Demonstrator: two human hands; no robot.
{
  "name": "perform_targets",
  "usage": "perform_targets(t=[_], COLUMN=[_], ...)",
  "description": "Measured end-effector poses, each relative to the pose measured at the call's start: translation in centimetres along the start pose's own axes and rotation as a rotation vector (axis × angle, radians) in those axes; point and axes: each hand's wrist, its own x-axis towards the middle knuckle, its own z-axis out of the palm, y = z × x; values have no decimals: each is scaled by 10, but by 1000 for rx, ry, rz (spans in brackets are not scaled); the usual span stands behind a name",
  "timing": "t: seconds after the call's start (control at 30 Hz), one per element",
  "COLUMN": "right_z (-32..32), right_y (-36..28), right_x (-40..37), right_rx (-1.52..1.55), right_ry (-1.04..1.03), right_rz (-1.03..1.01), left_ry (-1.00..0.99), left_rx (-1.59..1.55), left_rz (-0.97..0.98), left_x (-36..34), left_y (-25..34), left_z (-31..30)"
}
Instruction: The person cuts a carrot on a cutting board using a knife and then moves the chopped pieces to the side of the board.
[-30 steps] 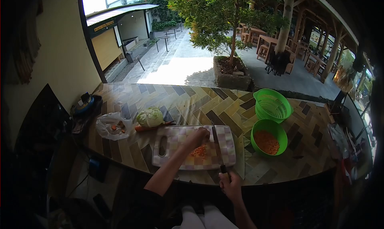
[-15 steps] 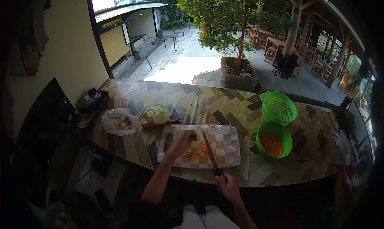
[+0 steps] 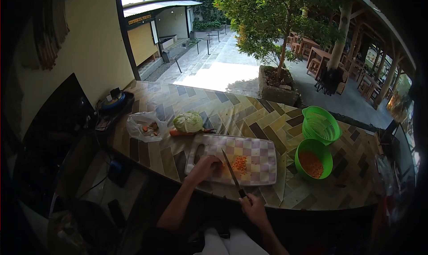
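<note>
Items on the tiled counter, counted:

- Cutting board, one, chequered, with a handle slot at its left end. It lies along the near edge of the counter, about midway.
- Knife, one. The blade slants across the near part of the board, and the handle passes over the counter's near edge.
- Right hand, one, closed around the knife handle just off the near edge.
- Left hand, one, lying on the near left part of the board with fingers curled down, just left of the blade. Whether it grips anything cannot be told.
- Chopped carrot, one small heap on the board, just right of the blade.
- Cabbage, one, beyond the board's far left corner.
- Whole carrot, one, lying between the cabbage and the board.
- Plastic bag, one, towards the left edge, with a few orange scraps inside.
- Green bowl, one, right of the board, holding chopped carrot.
- Green colander, one, just beyond the bowl, towards the far right edge.
</note>
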Motion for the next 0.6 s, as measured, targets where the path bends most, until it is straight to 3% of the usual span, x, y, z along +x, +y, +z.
perform_targets(t=[0.23,0.6], right_z=[5,16], right_y=[7,-12], right_x=[0,-4], right_rx=[-121,-355], right_ry=[35,66], right_rz=[-69,-75], left_ry=[18,205], left_rx=[63,233], left_rz=[-103,-45], left_x=[-4,-23], left_y=[7,6], left_z=[4,35])
